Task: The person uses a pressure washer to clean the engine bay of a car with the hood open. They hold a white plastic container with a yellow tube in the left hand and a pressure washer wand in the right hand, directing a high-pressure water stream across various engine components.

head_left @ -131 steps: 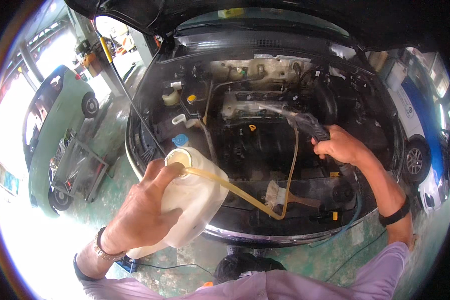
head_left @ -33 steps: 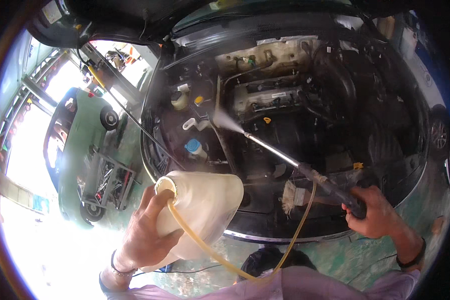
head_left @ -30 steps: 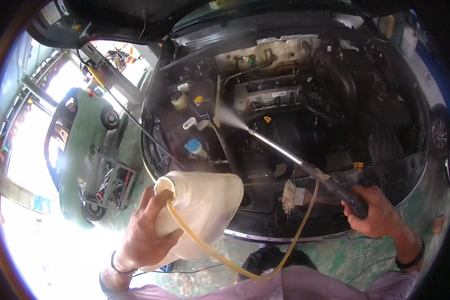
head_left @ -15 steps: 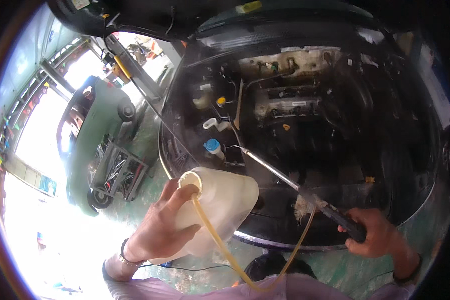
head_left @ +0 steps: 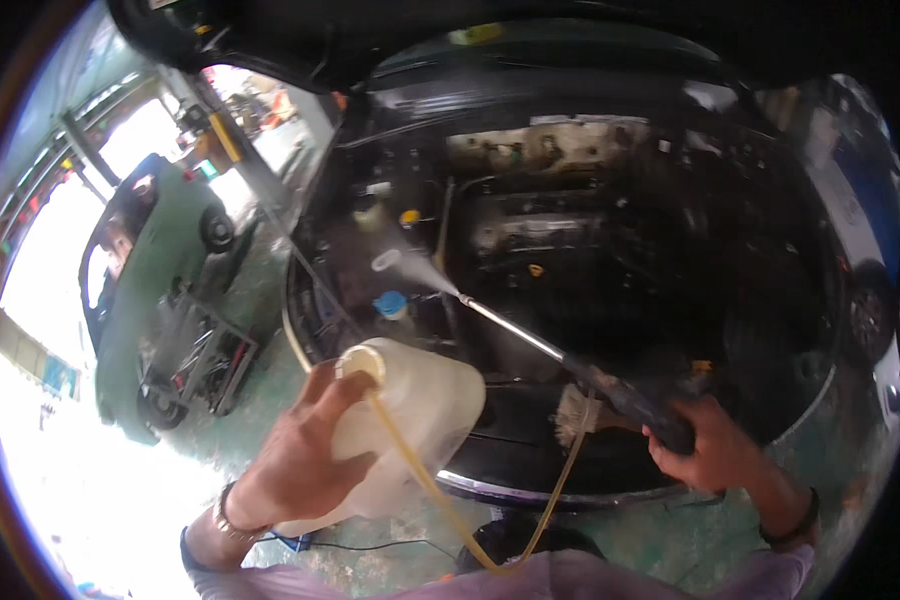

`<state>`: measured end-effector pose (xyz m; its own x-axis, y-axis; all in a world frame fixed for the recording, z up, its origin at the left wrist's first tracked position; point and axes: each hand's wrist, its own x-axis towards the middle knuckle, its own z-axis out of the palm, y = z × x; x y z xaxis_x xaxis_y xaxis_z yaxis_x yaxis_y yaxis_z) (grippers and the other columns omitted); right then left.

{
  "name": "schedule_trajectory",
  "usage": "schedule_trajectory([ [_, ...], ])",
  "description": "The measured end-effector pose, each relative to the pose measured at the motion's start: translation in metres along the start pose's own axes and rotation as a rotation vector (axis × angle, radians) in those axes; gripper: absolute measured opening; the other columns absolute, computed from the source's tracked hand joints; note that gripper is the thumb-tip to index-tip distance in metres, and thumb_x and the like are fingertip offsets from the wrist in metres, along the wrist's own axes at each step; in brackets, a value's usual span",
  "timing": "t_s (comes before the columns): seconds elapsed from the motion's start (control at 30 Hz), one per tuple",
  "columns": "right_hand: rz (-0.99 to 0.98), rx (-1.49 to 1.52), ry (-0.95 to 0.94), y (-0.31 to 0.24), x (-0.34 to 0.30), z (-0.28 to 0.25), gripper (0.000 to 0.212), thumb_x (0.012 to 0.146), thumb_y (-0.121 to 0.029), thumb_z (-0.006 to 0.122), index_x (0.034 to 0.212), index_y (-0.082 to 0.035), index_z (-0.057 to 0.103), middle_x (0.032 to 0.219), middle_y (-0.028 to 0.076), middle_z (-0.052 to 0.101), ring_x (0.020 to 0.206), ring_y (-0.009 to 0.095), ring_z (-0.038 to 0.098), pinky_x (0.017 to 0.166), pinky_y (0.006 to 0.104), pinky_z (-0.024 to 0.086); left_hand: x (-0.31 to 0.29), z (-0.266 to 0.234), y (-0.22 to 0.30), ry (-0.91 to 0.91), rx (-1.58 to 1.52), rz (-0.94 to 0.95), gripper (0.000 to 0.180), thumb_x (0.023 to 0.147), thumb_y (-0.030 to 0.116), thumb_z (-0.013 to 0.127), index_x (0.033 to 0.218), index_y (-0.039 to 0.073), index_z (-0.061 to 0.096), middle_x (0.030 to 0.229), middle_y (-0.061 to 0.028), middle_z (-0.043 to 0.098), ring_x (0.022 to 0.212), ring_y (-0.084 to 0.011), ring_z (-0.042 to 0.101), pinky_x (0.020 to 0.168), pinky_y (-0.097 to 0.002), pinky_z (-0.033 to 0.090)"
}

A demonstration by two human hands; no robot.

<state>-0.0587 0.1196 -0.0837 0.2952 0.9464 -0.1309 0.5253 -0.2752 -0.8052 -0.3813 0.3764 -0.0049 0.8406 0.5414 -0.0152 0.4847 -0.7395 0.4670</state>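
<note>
My left hand (head_left: 292,448) is closed round the neck of a whitish plastic jug (head_left: 425,405), tilted over the front edge of the engine bay. A yellowish hose (head_left: 410,460) runs from the jug's mouth, loops low and rises to the spray gun. My right hand (head_left: 705,452) grips the black handle of that spray gun (head_left: 513,327), whose thin metal wand points left and away. From its tip a white mist (head_left: 425,271) fans out over the left side of the engine bay (head_left: 610,310), near a blue cap (head_left: 391,303) and a yellow cap (head_left: 409,216).
A raised hood (head_left: 300,40) hangs above the bay. At left stand a green car (head_left: 150,270) and a metal cart (head_left: 200,350) with tools. A pale frayed rag (head_left: 573,415) hangs below the gun. Another vehicle (head_left: 855,230) is at far right.
A broad plume of mist now leaves the wand's tip, where before there was hardly any. The view has shifted, so most of the scene sits further left. Both hands keep their grips.
</note>
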Motion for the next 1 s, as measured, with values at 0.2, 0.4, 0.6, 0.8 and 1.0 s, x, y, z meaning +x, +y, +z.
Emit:
schedule_trajectory([
  [0.2,0.258,-0.230,0.340,0.046,-0.026,-0.028,0.028,0.080,-0.018,0.075,0.102,-0.002,0.067,0.092,0.019,0.066,0.086,0.033,0.066,0.078,0.0441,0.053,0.000,-0.001,0.003,-0.013,0.029,-0.046,0.068,0.072,0.001,0.072,0.135,0.008,0.047,0.126,-0.0193,0.048,0.111,-0.0451,0.056,0.092,-0.0472,0.049],
  [0.4,0.398,0.263,0.255,0.060,-0.035,-0.047,0.030,0.079,-0.014,0.074,0.105,-0.001,0.067,0.101,0.017,0.064,0.091,0.035,0.063,0.087,0.0458,0.050,0.002,-0.002,0.004,-0.014,0.008,-0.064,0.069,0.072,0.002,0.072,0.136,0.007,0.047,0.124,-0.0200,0.048,0.108,-0.0471,0.058,0.091,-0.0482,0.050],
  [0.6,0.187,-0.150,0.258,0.025,-0.021,-0.026,0.027,0.079,-0.014,0.074,0.101,0.001,0.066,0.093,0.013,0.066,0.081,0.026,0.065,0.079,0.0386,0.052,0.000,-0.005,0.004,0.001,0.019,-0.021,0.067,0.073,0.002,0.071,0.135,0.007,0.048,0.124,-0.0197,0.049,0.107,-0.0472,0.058,0.090,-0.0484,0.050],
  [0.8,0.189,0.037,0.038,0.001,0.000,-0.025,0.027,0.080,-0.021,0.072,0.097,0.001,0.067,0.078,0.012,0.067,0.076,0.023,0.066,0.073,0.0373,0.052,0.000,-0.003,0.004,0.005,-0.001,-0.041,0.067,0.072,0.002,0.071,0.135,0.006,0.047,0.124,-0.0200,0.049,0.106,-0.0473,0.058,0.090,-0.0489,0.050],
  [1.0,0.380,-0.214,0.309,-0.003,0.014,-0.052,0.028,0.079,-0.026,0.070,0.090,-0.002,0.067,0.075,0.015,0.066,0.074,0.025,0.064,0.074,0.0412,0.050,0.004,-0.004,0.001,0.016,0.008,0.027,0.066,0.072,0.001,0.071,0.134,0.005,0.047,0.123,-0.0201,0.050,0.106,-0.0474,0.058,0.089,-0.0483,0.050],
])
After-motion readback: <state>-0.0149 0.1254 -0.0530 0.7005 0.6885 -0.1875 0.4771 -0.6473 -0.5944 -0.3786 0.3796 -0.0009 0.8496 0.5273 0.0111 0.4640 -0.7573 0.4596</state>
